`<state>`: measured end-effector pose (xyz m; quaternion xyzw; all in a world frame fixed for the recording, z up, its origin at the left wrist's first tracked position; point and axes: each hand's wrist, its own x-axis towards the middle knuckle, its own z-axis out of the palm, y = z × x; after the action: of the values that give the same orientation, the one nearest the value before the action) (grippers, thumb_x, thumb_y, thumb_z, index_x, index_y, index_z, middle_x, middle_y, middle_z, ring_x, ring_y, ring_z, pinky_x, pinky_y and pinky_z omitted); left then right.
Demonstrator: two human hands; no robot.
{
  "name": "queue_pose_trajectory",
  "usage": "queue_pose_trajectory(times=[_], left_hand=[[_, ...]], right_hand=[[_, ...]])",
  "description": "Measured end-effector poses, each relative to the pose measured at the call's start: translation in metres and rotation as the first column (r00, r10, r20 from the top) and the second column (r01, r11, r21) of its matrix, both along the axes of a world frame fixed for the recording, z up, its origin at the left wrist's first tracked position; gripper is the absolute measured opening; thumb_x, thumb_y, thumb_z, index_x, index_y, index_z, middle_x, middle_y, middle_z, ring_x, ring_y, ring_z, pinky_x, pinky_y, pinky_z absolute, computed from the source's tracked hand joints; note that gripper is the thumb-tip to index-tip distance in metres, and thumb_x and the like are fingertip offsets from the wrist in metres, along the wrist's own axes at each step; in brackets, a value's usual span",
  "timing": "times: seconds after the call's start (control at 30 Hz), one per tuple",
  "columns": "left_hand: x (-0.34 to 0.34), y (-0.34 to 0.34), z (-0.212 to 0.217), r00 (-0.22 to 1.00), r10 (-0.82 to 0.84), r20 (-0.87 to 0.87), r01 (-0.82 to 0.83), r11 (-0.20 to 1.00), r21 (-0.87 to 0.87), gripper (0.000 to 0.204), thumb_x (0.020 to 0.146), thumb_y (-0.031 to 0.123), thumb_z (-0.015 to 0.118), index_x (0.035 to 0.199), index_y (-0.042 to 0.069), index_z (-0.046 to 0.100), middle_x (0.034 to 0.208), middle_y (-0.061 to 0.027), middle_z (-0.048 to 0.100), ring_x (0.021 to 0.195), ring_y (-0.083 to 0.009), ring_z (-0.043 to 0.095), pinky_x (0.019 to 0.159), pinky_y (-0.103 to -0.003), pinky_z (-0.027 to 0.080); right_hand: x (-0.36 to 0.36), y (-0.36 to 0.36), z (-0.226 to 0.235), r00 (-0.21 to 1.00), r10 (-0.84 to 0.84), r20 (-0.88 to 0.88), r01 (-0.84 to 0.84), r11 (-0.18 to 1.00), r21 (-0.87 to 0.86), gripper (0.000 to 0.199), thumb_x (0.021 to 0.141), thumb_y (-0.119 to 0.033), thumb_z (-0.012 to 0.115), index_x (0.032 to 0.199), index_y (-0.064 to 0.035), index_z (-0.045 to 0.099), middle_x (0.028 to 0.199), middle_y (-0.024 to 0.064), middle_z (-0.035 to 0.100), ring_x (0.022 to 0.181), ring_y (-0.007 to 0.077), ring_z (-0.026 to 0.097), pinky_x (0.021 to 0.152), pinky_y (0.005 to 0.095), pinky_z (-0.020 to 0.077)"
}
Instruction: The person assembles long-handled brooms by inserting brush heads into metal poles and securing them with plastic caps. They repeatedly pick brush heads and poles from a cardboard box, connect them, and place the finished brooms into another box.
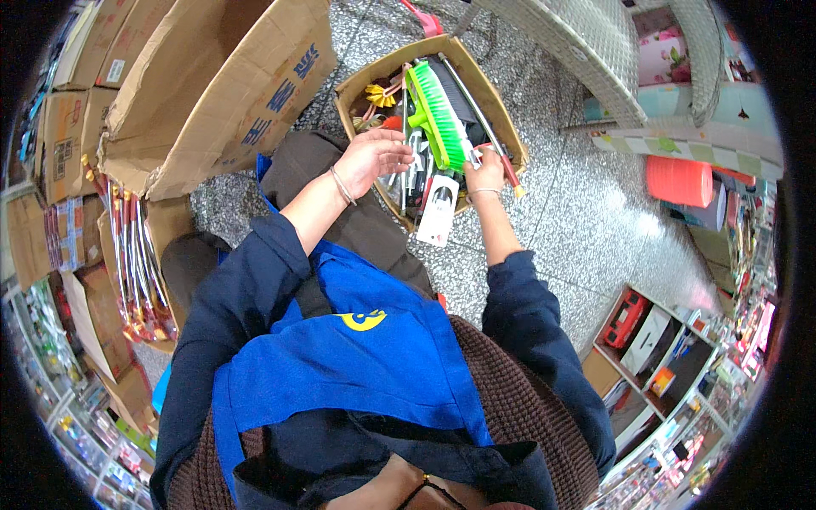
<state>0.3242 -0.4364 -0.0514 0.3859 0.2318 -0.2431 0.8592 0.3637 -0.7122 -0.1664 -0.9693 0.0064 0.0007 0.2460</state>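
A bright green broom head (434, 116) with pale-tipped bristles lies slantwise on top of the things in an open cardboard box (347, 95). At its near end my right hand (485, 175) has its fingers bent and closed on it; something whitish shows by the fingertips. My left hand (374, 161) reaches over the box's left side, fingers stretched and apart, holding nothing I can see. Below the broom head, a white card pack (438, 212) with a dark item hangs over the near rim. A pole with a reddish end (510, 174) leans along the right side.
Left of me stand a large open carton (229, 102) and a box of red-and-silver poles (136, 255). A metal step or stand (586, 51) is at the upper right. Right are a red-orange plastic bin (678, 181) and a shelf unit (650, 357). The floor (578, 225) is speckled stone.
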Motion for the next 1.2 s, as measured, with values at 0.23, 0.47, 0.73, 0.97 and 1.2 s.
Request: queue_pose_trajectory(times=[0.23, 0.47, 0.73, 0.97, 1.2], left_hand=[[-0.001, 0.008, -0.001, 1.0, 0.025, 0.013, -0.025, 0.999, 0.041, 0.02, 0.09, 0.008, 0.056, 0.108, 0.001, 0.055, 0.098, -0.0137, 0.065, 0.088, -0.0232, 0.065, 0.08, -0.035, 0.053], [-0.008, 0.017, 0.004, 0.999, 0.022, 0.023, -0.024, 0.997, 0.077, 0.021, 0.09, 0.008, 0.056, 0.109, 0.001, 0.054, 0.098, -0.0123, 0.064, 0.086, -0.0202, 0.065, 0.077, -0.032, 0.053], [-0.014, 0.022, 0.013, 0.984, 0.148, 0.097, -0.158, 0.982, 0.1, 0.02, 0.089, 0.006, 0.055, 0.109, 0.001, 0.055, 0.096, -0.0105, 0.065, 0.083, -0.0177, 0.063, 0.077, -0.032, 0.052], [-0.029, 0.037, 0.017, 0.98, 0.096, 0.172, -0.105, 0.994, 0.04, 0.02, 0.09, 0.008, 0.054, 0.11, 0.003, 0.056, 0.099, -0.0104, 0.065, 0.088, -0.0171, 0.062, 0.08, -0.031, 0.05], [-0.04, 0.055, 0.018, 0.967, 0.132, 0.219, -0.156, 0.983, 0.095, 0.022, 0.091, 0.009, 0.054, 0.112, 0.001, 0.054, 0.099, -0.0106, 0.064, 0.088, -0.0174, 0.062, 0.081, -0.033, 0.051]], right_hand=[[0.017, 0.077, -0.022, 0.949, 0.078, -0.306, -0.186, 0.921, -0.344, 0.1, 0.064, -0.034, 0.081, 0.145, -0.015, 0.025, 0.125, 0.0158, 0.047, 0.111, 0.0334, 0.052, 0.091, 0.0491, 0.0421], [0.016, 0.091, -0.019, 0.873, 0.038, -0.486, -0.129, 0.98, -0.154, 0.101, 0.067, -0.034, 0.079, 0.144, -0.0035, 0.022, 0.109, 0.0247, 0.06, 0.095, 0.0353, 0.064, 0.084, 0.0427, 0.0507], [-0.035, 0.114, 0.029, 0.701, 0.269, -0.66, 0.622, 0.22, 0.751, 0.048, 0.075, -0.005, 0.071, 0.12, -0.003, 0.053, 0.104, 0.0084, 0.065, 0.09, 0.0222, 0.064, 0.078, 0.0352, 0.0534], [-0.05, 0.15, -0.003, 0.874, 0.071, -0.48, 0.28, 0.734, 0.619, 0.076, 0.072, -0.019, 0.074, 0.137, -0.0025, 0.039, 0.111, 0.0174, 0.062, 0.098, 0.027, 0.063, 0.087, 0.0339, 0.0492], [-0.041, 0.103, -0.032, 0.966, -0.018, -0.259, -0.012, 0.994, -0.113, 0.064, 0.07, -0.042, 0.074, 0.123, -0.0112, 0.056, 0.125, 0.0223, 0.05, 0.111, 0.0363, 0.054, 0.092, 0.0454, 0.0457]])
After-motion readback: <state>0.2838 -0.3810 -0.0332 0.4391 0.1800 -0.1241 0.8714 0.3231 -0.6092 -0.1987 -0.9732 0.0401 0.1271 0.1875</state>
